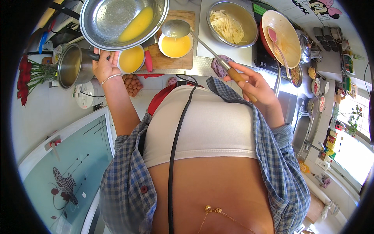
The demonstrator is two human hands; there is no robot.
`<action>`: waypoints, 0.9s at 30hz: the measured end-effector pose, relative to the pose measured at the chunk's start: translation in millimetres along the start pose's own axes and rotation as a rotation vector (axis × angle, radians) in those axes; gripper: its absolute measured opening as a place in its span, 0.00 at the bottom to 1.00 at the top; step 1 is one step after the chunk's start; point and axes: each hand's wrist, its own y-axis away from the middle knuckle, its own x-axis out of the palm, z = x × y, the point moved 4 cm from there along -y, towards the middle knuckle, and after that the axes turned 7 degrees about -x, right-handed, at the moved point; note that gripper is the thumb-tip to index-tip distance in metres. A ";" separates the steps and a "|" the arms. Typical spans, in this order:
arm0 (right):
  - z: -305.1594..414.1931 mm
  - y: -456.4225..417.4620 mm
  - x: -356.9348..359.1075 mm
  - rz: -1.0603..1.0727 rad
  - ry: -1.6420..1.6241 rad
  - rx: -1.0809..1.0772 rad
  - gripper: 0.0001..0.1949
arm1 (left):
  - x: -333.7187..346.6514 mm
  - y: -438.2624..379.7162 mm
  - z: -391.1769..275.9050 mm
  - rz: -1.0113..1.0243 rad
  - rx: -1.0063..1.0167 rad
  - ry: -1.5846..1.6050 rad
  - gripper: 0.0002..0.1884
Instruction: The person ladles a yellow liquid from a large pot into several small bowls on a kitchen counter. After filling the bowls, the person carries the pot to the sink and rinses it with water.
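Observation:
My left hand (105, 65) grips the near rim of a large metal bowl (100, 20), tilted so that yellow liquid (139, 25) pools at its right side. My right hand (251, 83) holds a metal ladle (176, 28) by its wooden handle. The ladle's bowl hangs just above the far edge of a white bowl (175, 46) of yellow liquid, on a wooden cutting board (187, 63). A second white bowl (131, 60) of similar liquid stands to the left, partly beneath the metal bowl. A pink handle (148, 60) lies between the two white bowls.
A metal bowl of pale shredded food (232, 26) stands right of the board. Beyond it, a red pan (280, 38) with a pink spatula rests on a black cooktop (264, 63). At left are a steel pot (70, 65) and red roses (24, 79). A crumpled purple cloth (220, 66) lies by the counter edge.

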 end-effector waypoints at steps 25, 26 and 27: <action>26.4 -100.1 75.5 0.039 -0.513 -0.228 0.29 | 26.5 4.4 12.0 0.251 -0.341 -0.102 0.37; 24.2 -100.9 77.2 0.020 -0.511 -0.234 0.30 | 28.8 6.1 12.2 0.278 -0.364 -0.104 0.34; 23.3 -100.6 78.4 0.015 -0.506 -0.264 0.31 | 30.8 7.7 12.5 0.294 -0.388 -0.109 0.32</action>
